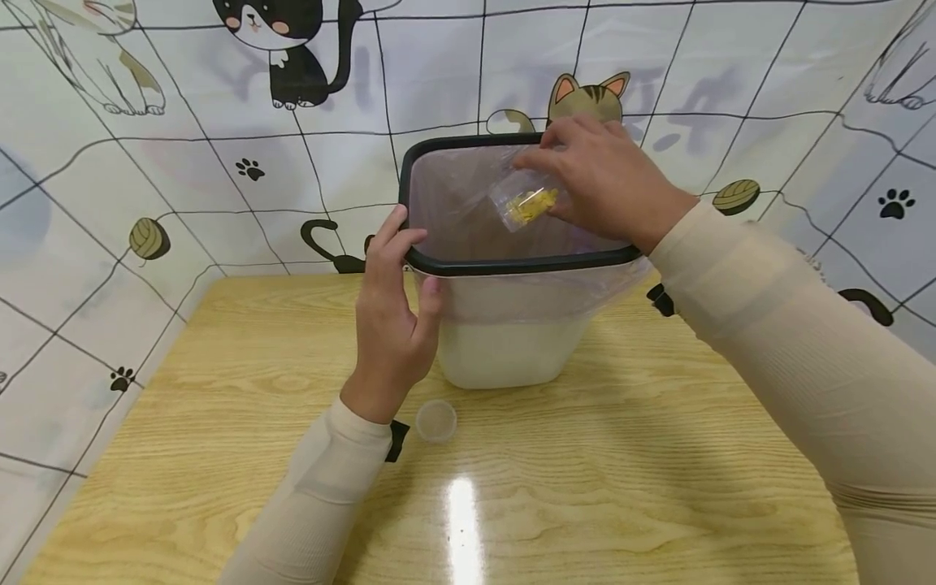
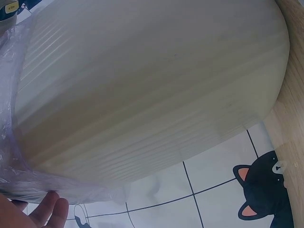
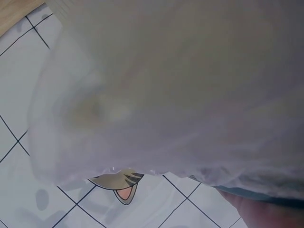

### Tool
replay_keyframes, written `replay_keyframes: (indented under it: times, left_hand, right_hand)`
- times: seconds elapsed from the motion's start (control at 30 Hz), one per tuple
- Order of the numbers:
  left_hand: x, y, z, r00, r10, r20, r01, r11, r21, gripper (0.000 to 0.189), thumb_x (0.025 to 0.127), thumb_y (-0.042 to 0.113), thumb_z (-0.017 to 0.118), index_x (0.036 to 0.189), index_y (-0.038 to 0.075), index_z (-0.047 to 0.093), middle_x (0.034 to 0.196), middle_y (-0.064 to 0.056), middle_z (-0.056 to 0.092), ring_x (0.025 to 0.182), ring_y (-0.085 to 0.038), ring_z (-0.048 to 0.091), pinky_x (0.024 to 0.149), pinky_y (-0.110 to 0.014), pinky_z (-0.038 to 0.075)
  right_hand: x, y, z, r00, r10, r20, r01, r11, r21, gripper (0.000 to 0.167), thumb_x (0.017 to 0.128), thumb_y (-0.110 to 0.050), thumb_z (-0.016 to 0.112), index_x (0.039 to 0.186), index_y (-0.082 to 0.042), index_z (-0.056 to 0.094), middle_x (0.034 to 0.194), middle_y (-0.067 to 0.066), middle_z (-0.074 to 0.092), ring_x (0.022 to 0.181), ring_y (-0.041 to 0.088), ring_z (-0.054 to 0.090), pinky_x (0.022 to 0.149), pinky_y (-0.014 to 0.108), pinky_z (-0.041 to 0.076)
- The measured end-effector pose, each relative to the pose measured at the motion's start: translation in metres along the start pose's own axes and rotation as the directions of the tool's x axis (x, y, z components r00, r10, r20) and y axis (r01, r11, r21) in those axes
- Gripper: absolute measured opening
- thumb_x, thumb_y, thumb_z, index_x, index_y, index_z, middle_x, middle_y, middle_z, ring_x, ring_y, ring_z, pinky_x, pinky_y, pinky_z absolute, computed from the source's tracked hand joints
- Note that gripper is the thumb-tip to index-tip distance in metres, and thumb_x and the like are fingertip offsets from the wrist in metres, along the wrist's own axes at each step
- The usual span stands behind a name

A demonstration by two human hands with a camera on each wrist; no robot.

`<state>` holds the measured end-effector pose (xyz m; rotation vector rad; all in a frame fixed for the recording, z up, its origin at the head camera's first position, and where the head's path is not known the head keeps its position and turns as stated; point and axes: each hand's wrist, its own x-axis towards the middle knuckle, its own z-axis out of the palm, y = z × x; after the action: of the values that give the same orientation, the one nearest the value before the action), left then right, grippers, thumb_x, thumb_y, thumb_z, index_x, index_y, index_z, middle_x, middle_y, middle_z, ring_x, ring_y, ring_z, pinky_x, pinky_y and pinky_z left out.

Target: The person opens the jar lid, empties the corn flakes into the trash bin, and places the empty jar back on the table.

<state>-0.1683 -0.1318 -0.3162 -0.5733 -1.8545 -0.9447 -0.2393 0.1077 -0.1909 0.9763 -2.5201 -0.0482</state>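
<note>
A whitish trash bin (image 1: 504, 353) with a black rim (image 1: 526, 265) stands on the table, lined with a thin translucent bag (image 1: 541, 296) folded over its edge. My left hand (image 1: 395, 317) holds the bin's near left corner, fingers at the rim and thumb against the front wall. Over the bin's mouth, my right hand (image 1: 603, 179) grips a small clear plastic cup (image 1: 507, 195), tilted, with yellow bits (image 1: 531, 205) inside. In the left wrist view the bin wall (image 2: 156, 95) fills most of the picture, with fingers (image 2: 46, 209) at the bag's edge. The right wrist view is mostly blurred bag (image 3: 156, 133).
A round clear lid (image 1: 436, 421) lies on the wooden table (image 1: 621, 479), in front of the bin and near my left wrist. Behind the table hangs a white sheet (image 1: 431, 73) printed with cats and grid lines, close to the bin's back.
</note>
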Motion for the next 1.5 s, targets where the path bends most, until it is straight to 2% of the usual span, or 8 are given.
replay_keyframes:
  times: [0.33, 0.93, 1.5]
  left_hand:
    - [0.0001, 0.0004, 0.0011, 1.000, 0.004, 0.002, -0.004, 1.000, -0.003, 0.049, 0.103, 0.041, 0.038, 0.132, 0.004, 0.049, 0.153, -0.013, 0.044, 0.142, -0.024, 0.045, 0.113, -0.039, 0.042]
    - [-0.0008, -0.0003, 0.0002, 1.000, -0.006, 0.005, 0.006, 1.000, -0.005, 0.048, 0.103, 0.041, 0.038, 0.132, 0.004, 0.049, 0.153, -0.013, 0.044, 0.142, -0.024, 0.045, 0.111, -0.039, 0.044]
    - [0.0014, -0.0010, 0.0000, 1.000, -0.010, 0.007, 0.010, 1.000, -0.015, 0.048, 0.102, 0.040, 0.039, 0.132, 0.004, 0.049, 0.153, -0.013, 0.044, 0.141, -0.024, 0.046, 0.111, -0.039, 0.044]
  right_hand:
    - [-0.0013, 0.0003, -0.0011, 0.999, -0.014, -0.041, 0.013, 0.999, -0.039, 0.061, 0.078, -0.011, 0.084, 0.134, -0.016, 0.061, 0.124, 0.022, 0.058, 0.120, 0.041, 0.049, 0.100, 0.066, 0.038]
    - [-0.0006, -0.0020, -0.0008, 0.999, -0.017, -0.049, 0.012, 0.996, -0.090, 0.061, 0.079, -0.011, 0.083, 0.136, -0.016, 0.060, 0.128, 0.022, 0.057, 0.123, 0.041, 0.047, 0.100, 0.064, 0.038]
    - [0.0000, -0.0001, -0.0019, 0.999, -0.005, -0.035, 0.002, 0.997, -0.074, 0.061, 0.080, -0.011, 0.083, 0.136, -0.016, 0.060, 0.127, 0.022, 0.056, 0.122, 0.041, 0.047, 0.100, 0.064, 0.038]
